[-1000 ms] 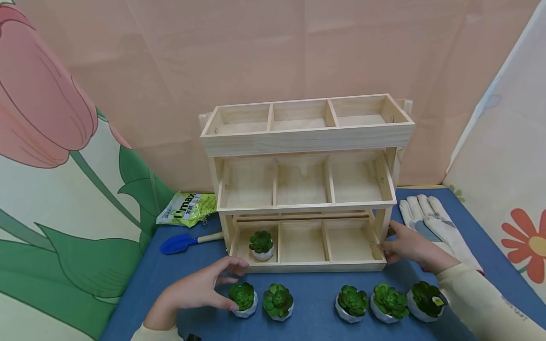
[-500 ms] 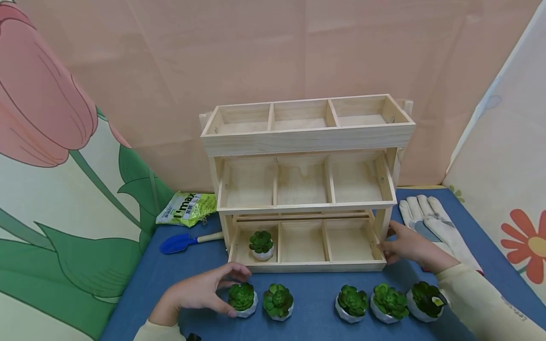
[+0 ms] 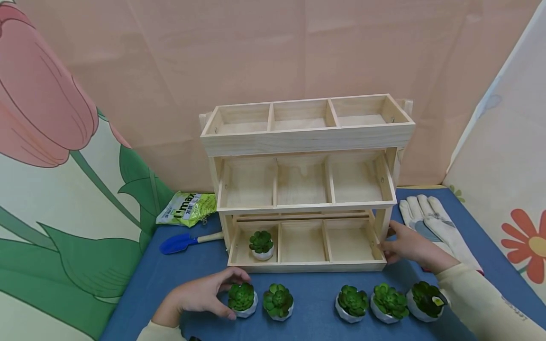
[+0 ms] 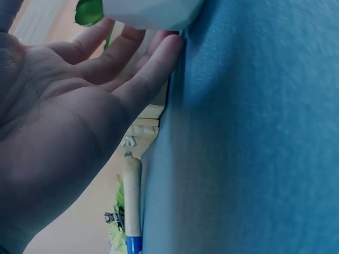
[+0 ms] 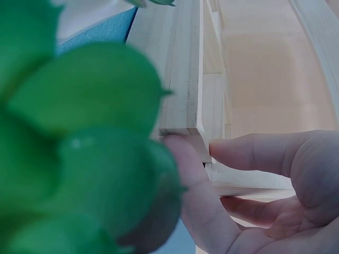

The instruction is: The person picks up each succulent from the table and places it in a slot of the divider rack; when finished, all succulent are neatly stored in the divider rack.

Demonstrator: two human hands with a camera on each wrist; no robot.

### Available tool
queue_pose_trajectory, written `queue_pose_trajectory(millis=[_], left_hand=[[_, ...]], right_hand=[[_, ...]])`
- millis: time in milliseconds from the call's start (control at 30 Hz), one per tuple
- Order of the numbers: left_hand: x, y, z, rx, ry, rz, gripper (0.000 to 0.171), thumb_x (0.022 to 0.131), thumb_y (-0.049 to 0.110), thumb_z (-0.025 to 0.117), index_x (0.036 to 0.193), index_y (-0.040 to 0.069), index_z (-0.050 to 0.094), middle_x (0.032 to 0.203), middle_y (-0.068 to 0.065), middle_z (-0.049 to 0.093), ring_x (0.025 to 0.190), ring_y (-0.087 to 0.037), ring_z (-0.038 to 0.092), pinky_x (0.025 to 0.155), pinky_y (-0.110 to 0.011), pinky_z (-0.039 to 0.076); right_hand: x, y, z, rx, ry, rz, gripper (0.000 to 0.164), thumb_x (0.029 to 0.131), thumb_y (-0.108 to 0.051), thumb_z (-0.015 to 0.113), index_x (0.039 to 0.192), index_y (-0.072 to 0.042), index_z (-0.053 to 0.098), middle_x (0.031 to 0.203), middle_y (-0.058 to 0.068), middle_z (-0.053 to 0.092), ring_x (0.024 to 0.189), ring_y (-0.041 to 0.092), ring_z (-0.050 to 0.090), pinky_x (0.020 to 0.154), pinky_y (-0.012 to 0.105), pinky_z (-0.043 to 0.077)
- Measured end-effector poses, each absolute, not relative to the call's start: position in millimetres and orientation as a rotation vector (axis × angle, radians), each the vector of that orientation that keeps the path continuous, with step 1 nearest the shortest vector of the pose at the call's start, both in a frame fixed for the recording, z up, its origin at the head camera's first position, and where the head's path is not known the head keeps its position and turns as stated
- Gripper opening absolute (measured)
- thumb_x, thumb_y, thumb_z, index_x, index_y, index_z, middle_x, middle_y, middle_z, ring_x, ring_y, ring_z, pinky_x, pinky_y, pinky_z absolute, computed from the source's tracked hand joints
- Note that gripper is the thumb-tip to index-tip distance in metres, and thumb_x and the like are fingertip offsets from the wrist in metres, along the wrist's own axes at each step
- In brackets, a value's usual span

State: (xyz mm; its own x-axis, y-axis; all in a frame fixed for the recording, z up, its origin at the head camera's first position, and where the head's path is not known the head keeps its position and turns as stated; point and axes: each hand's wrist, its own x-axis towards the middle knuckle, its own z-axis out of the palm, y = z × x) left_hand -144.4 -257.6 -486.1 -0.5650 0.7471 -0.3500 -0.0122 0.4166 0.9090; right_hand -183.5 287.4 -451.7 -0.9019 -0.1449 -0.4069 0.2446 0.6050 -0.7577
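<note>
My left hand (image 3: 206, 296) curves loosely round the leftmost potted succulent (image 3: 242, 300) on the table, thumb at its near left side and fingers behind. In the left wrist view, the fingertips (image 4: 172, 47) reach right beside the white faceted pot (image 4: 153, 13). A three-tier wooden shelf (image 3: 307, 139) stands ahead, each tier split into three compartments. With thumb and finger, my right hand (image 3: 409, 247) pinches the right end of its bottom tray (image 5: 185, 106). One potted succulent (image 3: 261, 245) sits upright in that tray's left compartment.
Several more succulents stand in the front row, including one beside the left hand's plant (image 3: 278, 301) and one under the right forearm (image 3: 426, 301). A blue trowel (image 3: 179, 243) and green packet (image 3: 187, 208) lie left; white gloves (image 3: 435, 222) lie right.
My left hand has shifted slightly down and right, closer round the leftmost front succulent. The right hand keeps its hold on the shelf tray.
</note>
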Motion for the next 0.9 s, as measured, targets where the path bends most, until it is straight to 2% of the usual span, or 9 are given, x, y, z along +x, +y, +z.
queue_pose_trajectory(millis=[200,433,900], left_hand=[[-146.1,-260.6,-495.1,0.646,1.855,1.253,0.07,0.091,0.016,0.083,0.149,0.015,0.045,0.152,-0.01,0.048,0.139,-0.012,0.051,0.111,-0.011,0.043],[-146.5,-262.5,-501.1,0.643,1.821,1.295,0.068,0.091,0.012,0.082,0.148,0.011,0.045,0.15,-0.011,0.048,0.136,-0.015,0.053,0.111,-0.011,0.045],[-146.6,-257.5,-502.0,0.661,1.838,1.293,0.065,0.089,0.011,0.084,0.144,0.011,0.049,0.146,-0.011,0.049,0.128,-0.012,0.058,0.109,-0.013,0.047]], right_hand=[[-183.0,287.6,-451.7,0.087,2.399,-1.23,0.079,0.101,-0.008,0.068,0.161,0.013,0.02,0.139,0.041,0.048,0.09,0.026,0.079,0.073,0.042,0.07],[-183.4,287.4,-451.5,0.083,2.398,-1.227,0.079,0.102,-0.008,0.068,0.161,0.013,0.02,0.139,0.04,0.048,0.091,0.027,0.079,0.073,0.041,0.07],[-184.7,288.4,-452.8,0.08,2.403,-1.217,0.081,0.102,-0.01,0.069,0.161,0.013,0.02,0.139,0.04,0.048,0.089,0.022,0.077,0.073,0.041,0.07]])
